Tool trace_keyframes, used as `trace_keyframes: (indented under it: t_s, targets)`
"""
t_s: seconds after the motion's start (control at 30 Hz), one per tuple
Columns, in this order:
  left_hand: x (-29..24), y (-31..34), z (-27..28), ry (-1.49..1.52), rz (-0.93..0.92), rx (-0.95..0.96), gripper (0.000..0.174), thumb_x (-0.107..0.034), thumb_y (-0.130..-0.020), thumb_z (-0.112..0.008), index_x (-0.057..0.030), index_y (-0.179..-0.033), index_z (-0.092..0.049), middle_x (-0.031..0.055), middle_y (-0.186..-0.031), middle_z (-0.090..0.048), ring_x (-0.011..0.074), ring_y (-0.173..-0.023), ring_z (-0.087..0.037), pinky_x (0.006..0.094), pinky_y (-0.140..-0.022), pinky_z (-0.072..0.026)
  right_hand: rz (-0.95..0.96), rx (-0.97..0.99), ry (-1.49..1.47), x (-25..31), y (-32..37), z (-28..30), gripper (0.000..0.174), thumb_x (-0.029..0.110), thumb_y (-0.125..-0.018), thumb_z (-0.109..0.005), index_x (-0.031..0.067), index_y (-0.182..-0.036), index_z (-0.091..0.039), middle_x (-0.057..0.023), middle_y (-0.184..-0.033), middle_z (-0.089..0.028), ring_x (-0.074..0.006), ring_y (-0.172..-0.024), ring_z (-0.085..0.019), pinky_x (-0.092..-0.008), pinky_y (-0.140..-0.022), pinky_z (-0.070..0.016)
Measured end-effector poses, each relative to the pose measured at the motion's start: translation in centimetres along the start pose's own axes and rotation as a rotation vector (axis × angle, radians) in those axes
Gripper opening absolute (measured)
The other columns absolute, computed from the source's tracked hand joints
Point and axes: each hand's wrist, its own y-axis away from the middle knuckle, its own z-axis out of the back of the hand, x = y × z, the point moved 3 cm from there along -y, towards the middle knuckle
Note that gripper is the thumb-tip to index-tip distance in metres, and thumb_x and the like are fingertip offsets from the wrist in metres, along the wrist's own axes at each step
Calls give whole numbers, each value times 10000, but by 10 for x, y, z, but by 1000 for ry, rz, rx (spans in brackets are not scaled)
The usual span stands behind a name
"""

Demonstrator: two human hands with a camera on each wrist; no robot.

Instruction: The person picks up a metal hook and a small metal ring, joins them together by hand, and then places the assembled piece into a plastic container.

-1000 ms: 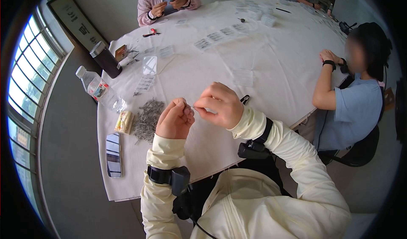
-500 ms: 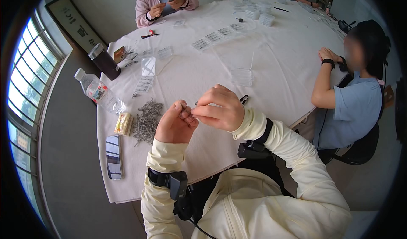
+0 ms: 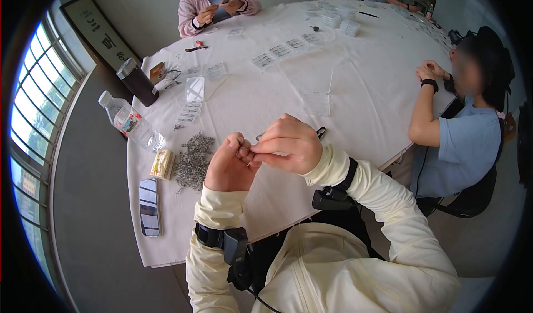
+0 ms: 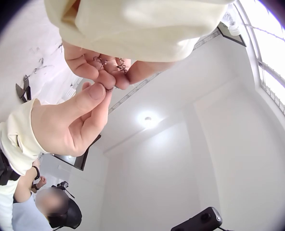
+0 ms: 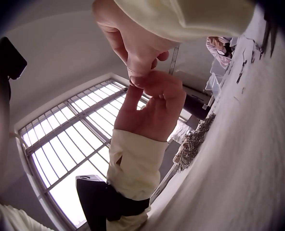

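Observation:
Both hands meet fingertip to fingertip above the table. My left hand (image 3: 227, 163) has curled fingers holding small bent wire pieces (image 4: 123, 66), seen in the left wrist view. Thumb and forefinger of my right hand (image 3: 290, 145) pinch a thin dark wire (image 4: 110, 90) right at the left fingertips; most of it is hidden by the fingers. A tangled pile of grey wire pieces (image 3: 193, 163) lies on the cloth just left of my left hand. Beyond my right hand lies a dark-handled tool (image 4: 23, 90), partly covered in the head view.
Left of the pile are a tissue pack (image 3: 161, 164), a phone (image 3: 149, 207), a water bottle (image 3: 130, 121) and a dark thermos (image 3: 139, 82). Clear plastic trays (image 3: 316, 104) and red-handled pliers (image 3: 197, 46) lie farther off. Other people sit around the table.
The hands have come closer together, and the thin wire seen between them a second ago is now mostly covered by fingers. The person at right has shifted their hands slightly.

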Motion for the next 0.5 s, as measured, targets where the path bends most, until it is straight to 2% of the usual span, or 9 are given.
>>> trace_keyframes:
  t_s: [0.17, 0.2, 0.27, 0.37, 0.47, 0.5]
  targets:
    - [1, 0, -1, -17, -24, -5, 103, -190, -999, -533, -95, -1028, -560, -24, -830, -566, 109, -797, -544, 284, -771, -445, -272, 1, -155, -5, 4, 1, 155, 59, -728, -801, 110, -853, -724, 22, -835, -685, -174, -758, -620, -299, -670, -496]
    - [1, 0, -1, -26, -23, -22, 100, -189, -999, -532, -96, -1028, -556, -26, -832, -564, 107, -799, -544, 283, -774, -443, -272, 0, -156, -5, 3, 1, 155, 59, -728, -801, 110, -853, -724, 22, -835, -685, -174, -758, -620, -299, -670, -496]
    - [2, 1, 0, -36, -21, -39, 98, -188, -999, -532, -96, -1028, -553, -29, -835, -561, 105, -802, -543, 282, -777, -441, -275, 28, -165, -4, 2, 3, 201, -27, -726, -777, 71, -890, -714, -48, -854, -690, -188, -766, -660, -285, -640, -524]
    - [3, 1, 0, -51, -18, -26, 87, -172, -1000, -526, -94, -1024, -553, -17, -846, -556, 108, -823, -550, 282, -775, -442, -342, -15, -229, -3, -1, 2, 161, -44, -742, -731, 63, -853, -685, -46, -825, -671, -172, -727, -631, -284, -624, -494]
    - [4, 2, 0, -197, -98, -54, 75, -149, -999, -525, -89, -1028, -560, -5, -883, -568, 109, -851, -556, 269, -769, -437, -444, -51, -229, -6, -2, 5, 116, -7, -767, -706, 74, -820, -643, -17, -787, -612, -140, -666, -594, -276, -625, -460]
    - [2, 2, 1, -347, -194, -91, 63, -128, -992, -537, -80, -1022, -563, 1, -902, -572, 106, -860, -553, 263, -757, -433, -445, -50, -229, -6, -2, 5, 116, -7, -767, -706, 74, -820, -643, -17, -787, -612, -140, -666, -594, -276, -625, -460]
